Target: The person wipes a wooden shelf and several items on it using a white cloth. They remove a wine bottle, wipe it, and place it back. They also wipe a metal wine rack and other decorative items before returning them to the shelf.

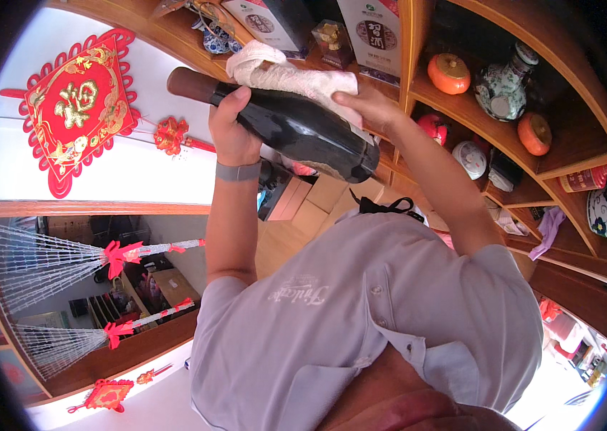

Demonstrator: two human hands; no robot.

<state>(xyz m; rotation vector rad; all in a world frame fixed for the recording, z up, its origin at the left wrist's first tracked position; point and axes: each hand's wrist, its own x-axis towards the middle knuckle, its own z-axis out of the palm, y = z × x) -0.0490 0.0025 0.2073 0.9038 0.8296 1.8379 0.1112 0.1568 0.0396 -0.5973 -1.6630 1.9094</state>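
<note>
A large dark glass bottle (pixel 303 126) with a brown neck wrapper is held up at a slant, its neck towards the left and its base towards the right. My left hand (pixel 236 126) grips it just below the neck, thumb across the glass. A white and pinkish cloth (pixel 303 78) lies along the bottle's upper side. My right hand (pixel 370 105) pinches this cloth near the bottle's lower body, where part of a label shows. The palm side of my right hand is hidden.
Wooden shelves (pixel 467 110) curve over the top and right, holding boxed bottles (pixel 373 40), orange ceramic jars (pixel 448 74) and a patterned porcelain bottle (pixel 508 89). A purple cloth (pixel 548 231) hangs from a lower shelf. Beaded curtains (pixel 55 258) and a red knotted ornament (pixel 78 110) are at left.
</note>
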